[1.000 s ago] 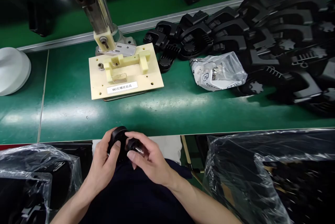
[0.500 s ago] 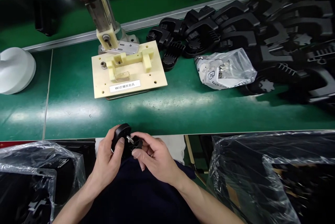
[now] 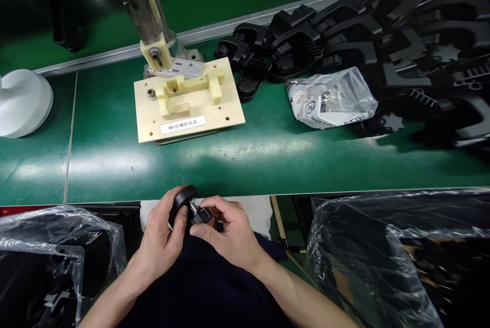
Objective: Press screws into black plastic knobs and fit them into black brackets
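Note:
My left hand [image 3: 165,226] is closed around a round black plastic part [image 3: 184,198], thumb on its near side. A small black knob-like piece [image 3: 202,215] with a shiny metal shaft [image 3: 194,207] sits between the two hands, its shaft pointing toward the round part. My right hand [image 3: 226,227] has its fingers curled round this small piece, with the thumb just below it. Whether the shaft enters the round part I cannot tell. Both hands are in front of the bench's near edge, above my lap.
A cream fixture plate [image 3: 216,117] stands under a press [image 3: 149,16]. Right of it lie a plastic bag of small metal parts [image 3: 331,99] and many black parts [image 3: 344,37]. White discs [image 3: 25,103] are at left. Plastic-lined bins [image 3: 344,215] [image 3: 103,220] flank me.
The small black piece has turned in my right hand, and more of its metal shaft shows. Both hands have shifted slightly to the right.

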The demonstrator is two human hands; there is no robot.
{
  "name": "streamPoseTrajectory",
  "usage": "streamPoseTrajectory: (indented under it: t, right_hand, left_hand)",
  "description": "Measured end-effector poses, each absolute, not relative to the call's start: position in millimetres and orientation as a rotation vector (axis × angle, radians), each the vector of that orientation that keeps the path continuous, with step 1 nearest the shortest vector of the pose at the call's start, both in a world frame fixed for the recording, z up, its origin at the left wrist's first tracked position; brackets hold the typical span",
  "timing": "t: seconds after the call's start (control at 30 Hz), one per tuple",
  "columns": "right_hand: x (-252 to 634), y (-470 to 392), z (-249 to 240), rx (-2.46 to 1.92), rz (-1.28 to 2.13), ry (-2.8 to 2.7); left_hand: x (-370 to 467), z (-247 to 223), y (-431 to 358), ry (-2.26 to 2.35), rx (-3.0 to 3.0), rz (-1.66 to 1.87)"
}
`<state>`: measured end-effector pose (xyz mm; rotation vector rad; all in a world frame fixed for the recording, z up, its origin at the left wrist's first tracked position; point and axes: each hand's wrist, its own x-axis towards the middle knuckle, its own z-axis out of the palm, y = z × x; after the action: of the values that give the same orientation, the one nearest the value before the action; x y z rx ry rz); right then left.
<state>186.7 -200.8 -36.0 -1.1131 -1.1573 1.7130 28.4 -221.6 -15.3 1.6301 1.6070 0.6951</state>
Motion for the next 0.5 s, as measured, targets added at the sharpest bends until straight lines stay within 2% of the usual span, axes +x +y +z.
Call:
streamPoseTrajectory:
  t: [0.5]
  right_hand:
    - [189.3, -203.3, -30.6, -1.117, 1.664, -1.161]
  left_hand:
    - [36.1, -14.6, -226.2, 1.67, 1.624, 0.69]
